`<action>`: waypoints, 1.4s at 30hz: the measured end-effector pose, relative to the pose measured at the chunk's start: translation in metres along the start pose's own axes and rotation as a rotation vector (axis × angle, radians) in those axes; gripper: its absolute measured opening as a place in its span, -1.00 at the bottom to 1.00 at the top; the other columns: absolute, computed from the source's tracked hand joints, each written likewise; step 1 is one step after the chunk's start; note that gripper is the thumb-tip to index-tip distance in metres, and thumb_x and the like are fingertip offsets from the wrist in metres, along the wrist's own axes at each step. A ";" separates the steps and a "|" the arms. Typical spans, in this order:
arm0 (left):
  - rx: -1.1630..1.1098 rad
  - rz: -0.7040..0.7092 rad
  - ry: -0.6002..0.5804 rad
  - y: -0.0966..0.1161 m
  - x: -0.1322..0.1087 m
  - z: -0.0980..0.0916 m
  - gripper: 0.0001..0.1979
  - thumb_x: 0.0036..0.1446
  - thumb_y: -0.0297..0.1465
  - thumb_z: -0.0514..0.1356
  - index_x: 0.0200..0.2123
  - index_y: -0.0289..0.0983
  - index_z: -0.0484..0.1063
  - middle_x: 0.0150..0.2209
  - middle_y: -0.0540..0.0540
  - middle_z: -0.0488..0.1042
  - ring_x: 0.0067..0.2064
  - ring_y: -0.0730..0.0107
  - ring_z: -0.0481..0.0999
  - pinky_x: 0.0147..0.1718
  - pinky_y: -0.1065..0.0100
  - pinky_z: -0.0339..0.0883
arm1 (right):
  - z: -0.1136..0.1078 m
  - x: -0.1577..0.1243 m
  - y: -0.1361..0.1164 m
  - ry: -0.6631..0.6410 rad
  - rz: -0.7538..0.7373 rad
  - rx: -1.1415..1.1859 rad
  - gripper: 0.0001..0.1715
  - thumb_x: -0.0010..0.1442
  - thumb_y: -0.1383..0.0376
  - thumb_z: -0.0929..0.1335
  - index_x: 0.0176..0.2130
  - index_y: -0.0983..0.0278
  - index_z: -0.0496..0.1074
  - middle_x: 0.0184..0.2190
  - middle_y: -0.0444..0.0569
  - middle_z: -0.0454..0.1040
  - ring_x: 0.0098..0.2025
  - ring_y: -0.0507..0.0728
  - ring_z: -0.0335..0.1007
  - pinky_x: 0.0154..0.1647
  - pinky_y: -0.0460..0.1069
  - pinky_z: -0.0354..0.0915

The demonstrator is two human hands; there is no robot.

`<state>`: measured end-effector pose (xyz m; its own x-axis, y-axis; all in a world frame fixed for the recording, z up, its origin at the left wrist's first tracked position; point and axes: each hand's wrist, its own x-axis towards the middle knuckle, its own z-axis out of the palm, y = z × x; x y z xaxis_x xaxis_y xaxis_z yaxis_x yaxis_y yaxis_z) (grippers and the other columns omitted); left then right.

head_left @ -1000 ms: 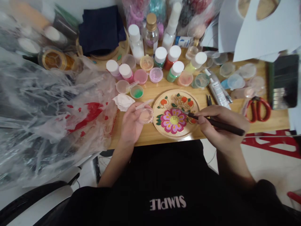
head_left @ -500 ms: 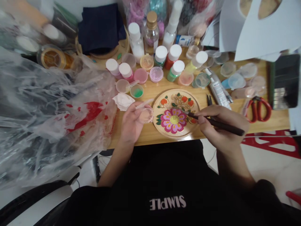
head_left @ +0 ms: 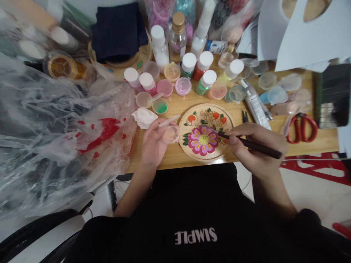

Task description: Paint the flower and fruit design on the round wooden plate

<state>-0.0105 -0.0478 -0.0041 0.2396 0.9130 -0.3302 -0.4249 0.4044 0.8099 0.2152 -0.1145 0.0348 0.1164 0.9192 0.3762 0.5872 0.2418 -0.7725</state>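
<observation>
My left hand (head_left: pixel 154 143) is closed around a small clear cup (head_left: pixel 171 134) of pale peach paint, held just left of the board. A translucent stick (head_left: pixel 169 121) lies across by its fingers. In my right hand (head_left: pixel 257 148) is a dark-handled tool, which looks like a paintbrush (head_left: pixel 253 145); its thin tip reaches over the board and is hard to make out. The round wooden board (head_left: pixel 189 155) bears a large pink flower (head_left: pixel 203 140) with a yellow centre, orange fruits and green leaves in gold outline.
Behind the board stand several small paint cups (head_left: pixel 183 86) and white-capped bottles (head_left: pixel 206 81). A crumpled tissue (head_left: pixel 144 117) sits left. To the right are a metal tube (head_left: pixel 257 107), red-handled pliers (head_left: pixel 302 128) and a phone (head_left: pixel 333 96). Clear plastic sheeting (head_left: pixel 60 146) covers the left side.
My right hand and the paintbrush have shifted slightly left, the handle tilting a little. My left hand keeps the cup in the same place.
</observation>
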 end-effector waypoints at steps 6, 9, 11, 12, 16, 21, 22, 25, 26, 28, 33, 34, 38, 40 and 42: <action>-0.012 -0.011 0.005 0.001 0.000 0.001 -0.58 -0.12 -0.04 0.48 -0.43 -0.28 0.57 -0.44 -0.03 0.55 -0.44 0.45 0.49 -0.44 0.39 0.37 | -0.001 0.000 0.000 0.008 0.008 -0.011 -0.88 0.14 0.39 0.44 -0.35 0.14 0.54 -0.48 -0.15 0.64 -0.50 0.08 0.57 -0.49 -0.02 0.49; -0.022 -0.014 0.006 0.000 0.000 -0.001 -0.61 -0.10 -0.06 0.48 -0.42 -0.27 0.58 -0.43 -0.03 0.55 -0.41 0.43 0.52 -0.43 0.39 0.36 | -0.001 -0.001 -0.001 0.012 0.048 -0.024 -0.90 0.15 0.36 0.45 -0.36 0.13 0.55 -0.47 -0.14 0.64 -0.49 0.08 0.57 -0.49 -0.02 0.49; -0.029 -0.009 0.001 -0.001 0.000 -0.001 -0.61 -0.10 -0.06 0.48 -0.41 -0.27 0.59 -0.42 -0.03 0.56 -0.39 0.42 0.53 -0.44 0.40 0.35 | -0.002 -0.001 -0.001 0.015 0.060 -0.024 -0.89 0.16 0.36 0.45 -0.36 0.12 0.55 -0.47 -0.14 0.64 -0.48 0.08 0.56 -0.49 -0.02 0.48; -0.031 -0.004 -0.006 -0.001 0.000 -0.002 -0.60 -0.10 -0.05 0.48 -0.41 -0.27 0.59 -0.42 -0.02 0.56 -0.39 0.42 0.53 -0.44 0.40 0.35 | -0.002 -0.001 -0.001 0.012 0.051 -0.015 -0.88 0.16 0.37 0.45 -0.35 0.12 0.56 -0.46 -0.14 0.63 -0.48 0.08 0.56 -0.49 -0.02 0.47; -0.021 0.001 -0.029 -0.001 0.000 -0.003 -0.60 -0.06 -0.06 0.47 -0.39 -0.28 0.58 -0.42 -0.01 0.55 -0.44 0.47 0.51 -0.45 0.41 0.34 | -0.001 0.001 0.000 -0.017 -0.017 0.014 -0.84 0.15 0.41 0.44 -0.32 0.12 0.55 -0.47 -0.16 0.63 -0.48 0.07 0.56 -0.50 -0.03 0.46; -0.002 -0.005 -0.017 0.000 0.000 -0.003 -0.60 -0.06 -0.05 0.46 -0.39 -0.27 0.57 -0.43 -0.01 0.55 -0.44 0.46 0.52 -0.49 0.41 0.30 | -0.001 0.002 0.000 0.001 0.003 -0.012 -0.86 0.15 0.39 0.44 -0.34 0.12 0.55 -0.48 -0.16 0.62 -0.51 0.07 0.54 -0.53 -0.02 0.43; -0.003 -0.010 -0.004 0.000 0.000 -0.002 -0.61 -0.07 -0.06 0.47 -0.40 -0.27 0.57 -0.43 -0.01 0.55 -0.44 0.46 0.52 -0.49 0.42 0.30 | -0.002 0.002 0.000 0.002 0.006 -0.012 -0.86 0.14 0.39 0.44 -0.34 0.12 0.55 -0.48 -0.16 0.62 -0.51 0.07 0.54 -0.53 -0.02 0.43; -0.030 -0.024 0.016 0.000 -0.001 -0.002 -0.59 -0.13 -0.06 0.50 -0.41 -0.27 0.58 -0.44 0.00 0.56 -0.45 0.47 0.51 -0.48 0.42 0.31 | -0.003 0.002 0.001 0.003 -0.009 -0.004 -0.83 0.13 0.43 0.44 -0.33 0.14 0.55 -0.47 -0.15 0.63 -0.49 0.07 0.56 -0.53 -0.04 0.43; -0.037 -0.030 0.016 0.000 -0.001 -0.001 -0.58 -0.14 -0.06 0.51 -0.41 -0.28 0.58 -0.44 0.00 0.56 -0.45 0.47 0.51 -0.47 0.43 0.32 | -0.003 0.002 0.001 0.007 -0.016 -0.004 -0.83 0.13 0.44 0.45 -0.33 0.14 0.55 -0.47 -0.15 0.63 -0.49 0.07 0.56 -0.53 -0.05 0.43; -0.043 -0.035 0.009 0.000 -0.001 -0.001 -0.57 -0.14 -0.05 0.51 -0.40 -0.28 0.58 -0.43 -0.01 0.57 -0.44 0.47 0.52 -0.45 0.42 0.35 | -0.004 0.002 0.001 0.012 -0.024 -0.010 -0.85 0.14 0.42 0.45 -0.34 0.15 0.55 -0.47 -0.15 0.64 -0.49 0.07 0.56 -0.53 -0.05 0.43; -0.021 -0.013 0.012 0.000 -0.001 -0.001 -0.60 -0.09 -0.06 0.48 -0.40 -0.28 0.58 -0.42 -0.01 0.57 -0.44 0.46 0.52 -0.40 0.39 0.40 | -0.003 0.002 0.002 0.008 -0.043 -0.015 -0.89 0.15 0.39 0.45 -0.34 0.15 0.56 -0.46 -0.14 0.65 -0.47 0.08 0.59 -0.51 -0.05 0.47; -0.017 -0.010 0.013 0.000 -0.001 -0.001 -0.61 -0.08 -0.07 0.47 -0.40 -0.28 0.58 -0.42 -0.01 0.57 -0.44 0.46 0.52 -0.40 0.39 0.40 | -0.003 0.002 0.002 0.005 -0.050 -0.008 -0.88 0.15 0.40 0.45 -0.32 0.15 0.56 -0.45 -0.15 0.65 -0.47 0.07 0.59 -0.51 -0.05 0.47; -0.012 -0.005 0.000 0.000 -0.001 -0.001 -0.65 -0.05 -0.09 0.46 -0.41 -0.26 0.59 -0.42 -0.02 0.57 -0.44 0.46 0.51 -0.41 0.40 0.40 | -0.002 0.003 0.002 -0.019 -0.056 -0.002 -0.84 0.15 0.43 0.45 -0.30 0.15 0.54 -0.44 -0.16 0.64 -0.48 0.05 0.57 -0.49 -0.08 0.46; -0.015 -0.011 0.003 0.000 0.000 -0.001 -0.63 -0.08 -0.08 0.47 -0.41 -0.26 0.60 -0.43 -0.02 0.57 -0.44 0.47 0.51 -0.42 0.41 0.39 | -0.003 0.003 0.002 -0.016 -0.055 -0.012 -0.86 0.15 0.42 0.45 -0.31 0.15 0.54 -0.45 -0.16 0.63 -0.48 0.04 0.56 -0.51 -0.08 0.44; -0.031 -0.013 0.006 -0.001 0.000 -0.001 -0.61 -0.12 -0.07 0.50 -0.42 -0.27 0.61 -0.43 -0.01 0.57 -0.46 0.47 0.51 -0.44 0.42 0.39 | -0.003 0.003 0.001 -0.006 -0.047 -0.027 -0.88 0.16 0.39 0.45 -0.32 0.14 0.54 -0.46 -0.16 0.63 -0.50 0.04 0.55 -0.53 -0.08 0.43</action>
<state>-0.0107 -0.0481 -0.0049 0.2395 0.9081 -0.3435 -0.4489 0.4173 0.7901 0.2182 -0.1125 0.0366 0.0835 0.9088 0.4087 0.6134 0.2763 -0.7398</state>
